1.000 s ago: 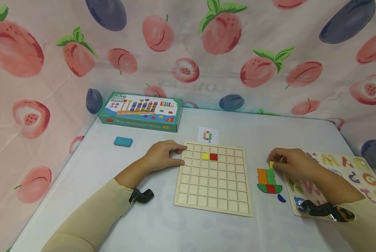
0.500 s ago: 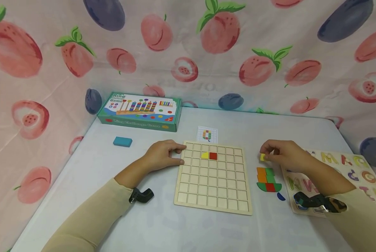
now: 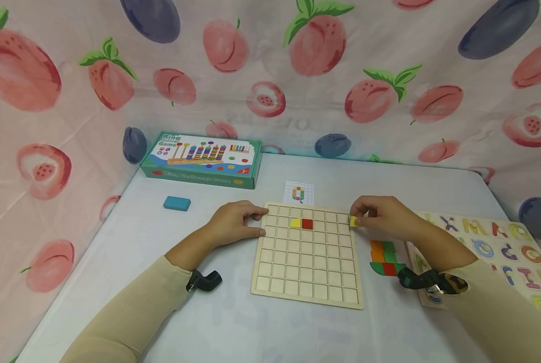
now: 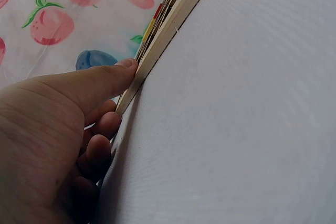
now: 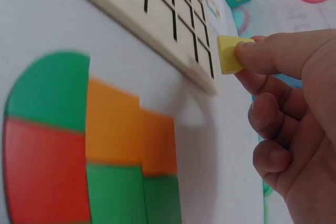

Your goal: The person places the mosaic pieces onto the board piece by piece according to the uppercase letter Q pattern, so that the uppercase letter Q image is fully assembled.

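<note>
Between thumb and fingers, my right hand [image 3: 383, 217] pinches a small yellow piece [image 5: 230, 55], raised at the right edge of the wooden grid board [image 3: 306, 272]. A yellow piece with a rounded corner [image 3: 295, 223] and a red square [image 3: 307, 224] sit side by side in cells near the board's top. My left hand [image 3: 234, 222] rests at the board's left edge, thumb [image 4: 118, 74] and index finger spread apart along it. Right of the board lie orange pieces [image 3: 376, 250], green pieces [image 5: 115, 192] and a red piece [image 5: 44, 171], grouped together.
A small pattern card [image 3: 299, 192] lies behind the board. At the back left stands a green Ring Challenge Game box [image 3: 202, 161], with a blue block [image 3: 177, 203] in front. An alphabet puzzle board [image 3: 515, 242] lies at right, partly under the right forearm.
My right hand has moved left with the yellow piece, from above the coloured pieces to the board's right edge. My left hand stays at the board's left edge.
</note>
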### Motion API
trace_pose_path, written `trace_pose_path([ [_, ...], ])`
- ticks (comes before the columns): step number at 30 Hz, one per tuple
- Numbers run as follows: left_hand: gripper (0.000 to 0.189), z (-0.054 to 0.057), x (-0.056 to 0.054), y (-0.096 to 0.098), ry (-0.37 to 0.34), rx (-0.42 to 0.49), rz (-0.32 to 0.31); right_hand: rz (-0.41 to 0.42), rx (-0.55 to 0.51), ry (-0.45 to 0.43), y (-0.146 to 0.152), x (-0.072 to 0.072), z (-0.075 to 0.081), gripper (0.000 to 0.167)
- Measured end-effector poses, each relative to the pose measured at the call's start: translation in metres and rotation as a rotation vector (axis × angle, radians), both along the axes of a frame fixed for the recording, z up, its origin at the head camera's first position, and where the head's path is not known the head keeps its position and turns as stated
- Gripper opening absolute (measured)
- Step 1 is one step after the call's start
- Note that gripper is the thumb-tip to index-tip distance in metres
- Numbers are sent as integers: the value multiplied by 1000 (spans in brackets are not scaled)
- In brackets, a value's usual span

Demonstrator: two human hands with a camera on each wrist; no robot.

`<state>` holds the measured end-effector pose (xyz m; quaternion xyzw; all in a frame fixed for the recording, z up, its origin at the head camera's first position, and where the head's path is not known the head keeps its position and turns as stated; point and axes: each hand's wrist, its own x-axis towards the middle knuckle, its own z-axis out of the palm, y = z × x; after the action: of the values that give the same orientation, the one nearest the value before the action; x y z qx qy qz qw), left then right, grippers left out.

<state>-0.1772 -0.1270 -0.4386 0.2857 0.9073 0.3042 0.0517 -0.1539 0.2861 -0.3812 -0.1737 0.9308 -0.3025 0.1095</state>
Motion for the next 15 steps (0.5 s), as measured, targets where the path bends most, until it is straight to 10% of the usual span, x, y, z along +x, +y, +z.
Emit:
trace_pose_path([
  [15, 55, -1, 0, 0, -6, -2, -3, 46, -88, -32, -42, -11, -18, 13],
])
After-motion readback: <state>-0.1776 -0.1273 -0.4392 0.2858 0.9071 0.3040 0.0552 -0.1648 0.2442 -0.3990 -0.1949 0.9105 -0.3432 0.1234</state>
